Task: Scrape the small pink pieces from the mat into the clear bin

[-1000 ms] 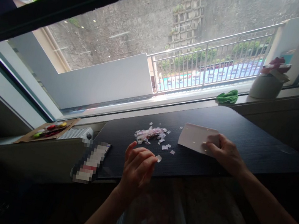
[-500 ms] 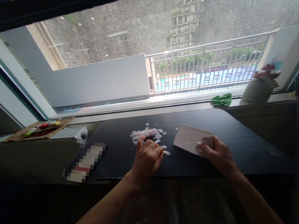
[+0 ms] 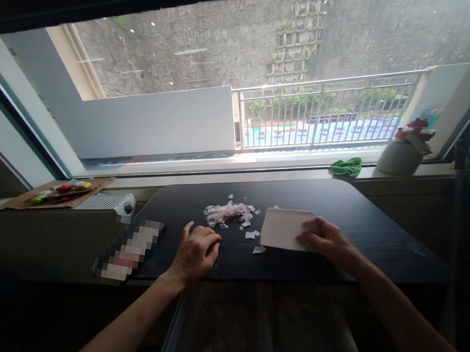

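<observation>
A pile of small white and pinkish paper-like scraps lies on the dark table. Loose pieces trail off to its right. My left hand is palm down at the table's near edge, just below the pile. Its fingers are loosely bent and apart, with nothing visible in them. In my right hand is a white flat scraper, a thin rectangular plate gripped by its right end. The scraper's left edge stands beside the loose pieces, its lower left corner close to one scrap.
Below the table edge sits a clear plastic bin with blurry contents. A pixelated object lies at the table's left end. On the sill are a green cloth and a white jug with a red top. A white heater-like unit stands left.
My left hand has moved left and down, away from the scraps. My right hand has brought the scraper left and slightly down, closer to the loose pieces. The view has shifted slightly.
</observation>
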{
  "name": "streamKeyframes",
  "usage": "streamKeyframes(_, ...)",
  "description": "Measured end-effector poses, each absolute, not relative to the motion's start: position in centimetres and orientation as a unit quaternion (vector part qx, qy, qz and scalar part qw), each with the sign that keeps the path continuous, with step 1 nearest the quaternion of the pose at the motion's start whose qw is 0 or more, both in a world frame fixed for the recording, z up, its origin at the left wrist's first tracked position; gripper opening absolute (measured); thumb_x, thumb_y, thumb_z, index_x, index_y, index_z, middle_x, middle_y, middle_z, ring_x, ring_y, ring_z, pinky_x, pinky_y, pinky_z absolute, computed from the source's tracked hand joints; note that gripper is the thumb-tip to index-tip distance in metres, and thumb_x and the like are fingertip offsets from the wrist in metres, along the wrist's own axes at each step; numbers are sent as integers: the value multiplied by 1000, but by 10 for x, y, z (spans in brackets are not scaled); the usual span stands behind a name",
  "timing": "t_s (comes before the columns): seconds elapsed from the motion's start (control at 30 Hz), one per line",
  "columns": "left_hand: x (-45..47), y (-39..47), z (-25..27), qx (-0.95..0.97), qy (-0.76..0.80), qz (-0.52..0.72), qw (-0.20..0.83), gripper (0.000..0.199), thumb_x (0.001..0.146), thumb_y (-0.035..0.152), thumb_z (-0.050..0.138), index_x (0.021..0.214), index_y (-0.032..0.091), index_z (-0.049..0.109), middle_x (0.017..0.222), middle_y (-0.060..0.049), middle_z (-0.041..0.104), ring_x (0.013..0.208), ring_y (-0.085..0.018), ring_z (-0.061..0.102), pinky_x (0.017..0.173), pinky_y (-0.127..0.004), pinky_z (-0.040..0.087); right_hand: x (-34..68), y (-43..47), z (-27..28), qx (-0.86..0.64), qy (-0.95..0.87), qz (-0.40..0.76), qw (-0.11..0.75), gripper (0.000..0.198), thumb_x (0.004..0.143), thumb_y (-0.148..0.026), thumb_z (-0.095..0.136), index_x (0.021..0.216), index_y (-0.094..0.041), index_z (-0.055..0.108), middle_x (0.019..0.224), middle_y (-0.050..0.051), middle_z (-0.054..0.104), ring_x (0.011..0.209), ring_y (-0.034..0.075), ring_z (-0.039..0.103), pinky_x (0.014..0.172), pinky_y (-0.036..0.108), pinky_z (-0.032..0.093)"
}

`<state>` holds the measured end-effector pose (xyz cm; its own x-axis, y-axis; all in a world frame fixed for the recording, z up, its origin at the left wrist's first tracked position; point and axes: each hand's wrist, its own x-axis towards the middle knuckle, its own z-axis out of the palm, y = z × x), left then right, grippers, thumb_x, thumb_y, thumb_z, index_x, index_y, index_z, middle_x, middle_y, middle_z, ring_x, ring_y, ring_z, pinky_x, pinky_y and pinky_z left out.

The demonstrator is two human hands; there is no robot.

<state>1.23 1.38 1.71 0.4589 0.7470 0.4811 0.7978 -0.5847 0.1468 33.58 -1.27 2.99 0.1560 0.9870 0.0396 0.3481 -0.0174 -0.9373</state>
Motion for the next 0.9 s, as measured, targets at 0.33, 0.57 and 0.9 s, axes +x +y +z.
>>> streamKeyframes(0.33, 10, 10, 7, -840, -468, -272, 40, 16, 81, 20, 50, 88, 22, 64, 94, -4, 67, 96, -22, 61, 107, -58, 25, 307, 9, 44, -492, -554, 512, 435, 32, 56, -26, 82, 79, -17, 62, 75, 2, 71, 74, 17, 68, 77, 35, 55)
streamKeyframes(0.57, 10, 6, 7, -832, -463, -295, 83, 15, 80, 19, 51, 87, 22, 64, 90, -4, 66, 95, -23, 59, 108, -57, 25, 349, -1, 52, -502, -572, 526, 380, 34, 52, -30, 85, 75, -16, 64, 75, 1, 72, 72, 17, 68, 78, 35, 54)
streamKeyframes(0.9, 9, 6, 7, -832, -457, -297, 107, 17, 81, 19, 50, 90, 21, 63, 90, -5, 66, 96, -23, 59, 108, -56, 25, 353, -1, 50, -549, -537, 524, 368, 36, 52, -27, 83, 82, -16, 66, 82, 3, 71, 77, 18, 65, 74, 31, 51)
